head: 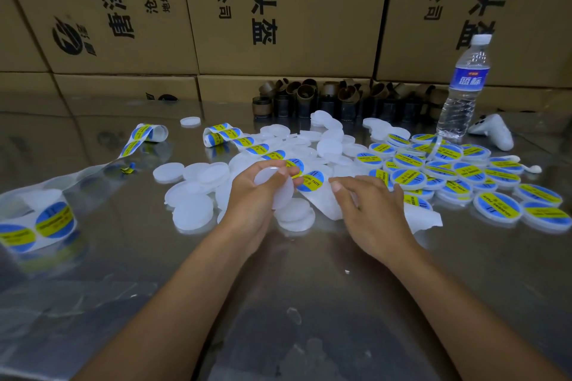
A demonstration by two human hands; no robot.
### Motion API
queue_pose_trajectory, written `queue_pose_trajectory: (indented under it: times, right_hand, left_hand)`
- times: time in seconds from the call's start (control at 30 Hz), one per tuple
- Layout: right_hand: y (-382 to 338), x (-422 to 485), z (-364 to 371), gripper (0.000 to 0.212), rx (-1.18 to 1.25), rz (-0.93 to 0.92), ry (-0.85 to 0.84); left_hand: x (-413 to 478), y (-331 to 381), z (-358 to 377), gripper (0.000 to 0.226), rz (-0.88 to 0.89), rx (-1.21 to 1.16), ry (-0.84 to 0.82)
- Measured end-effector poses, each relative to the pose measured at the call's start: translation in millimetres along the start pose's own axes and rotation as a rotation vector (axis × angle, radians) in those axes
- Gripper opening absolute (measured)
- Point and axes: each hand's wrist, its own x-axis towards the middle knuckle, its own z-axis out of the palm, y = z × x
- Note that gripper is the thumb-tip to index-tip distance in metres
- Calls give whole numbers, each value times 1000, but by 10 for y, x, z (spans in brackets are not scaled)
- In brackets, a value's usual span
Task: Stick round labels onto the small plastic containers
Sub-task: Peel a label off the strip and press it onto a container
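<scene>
The left hand [253,195] is gripping one white round container [278,192]. The fingers are curling around its far rim and the thumb is pressing on the near side, so the container is standing tilted on its edge, lifted above the metal table [278,288].

The right hand [371,210] is lying just beside it, half closed, with the thumb pointing towards a blue and yellow round label [312,181]. This label is sitting on the white backing strip [424,218], between the two hands and very near the held container. The bent fingers of the right hand are resting on the strip, but I cannot tell if they are really pinching it.

The strip is running back over the pile to a loose curled end [216,134]. Plain unlabelled containers [192,210] are lying in a heap under and to the left of the left hand. The labelled containers [470,173] are spreading out to the right. A bigger label roll [37,226] is standing at the left edge.

Behind, a water bottle [464,86] is standing upright near a white controller [495,133]. Brown cardboard cores [309,96] are lining up against the stacked boxes [278,9].
</scene>
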Motion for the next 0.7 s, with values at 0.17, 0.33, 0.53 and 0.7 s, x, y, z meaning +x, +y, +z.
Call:
queue_pose_trajectory:
  times: [0.17, 0.33, 0.53, 0.7]
  right_hand:
    - [-85, 15, -38, 20, 504, 35, 209]
    - [-149, 32, -111, 25, 871, 94, 261]
    - [-165, 19, -144, 31, 978, 106, 219]
    - [-212, -10, -121, 37, 946, 38, 89]
  left_hand:
    - [13, 3, 8, 16, -18, 54, 131]
    - [-8, 28, 33, 18, -24, 110, 158]
    - [-15, 42, 82, 15, -53, 129, 163]
    - [-23, 42, 74, 6, -5, 128, 210]
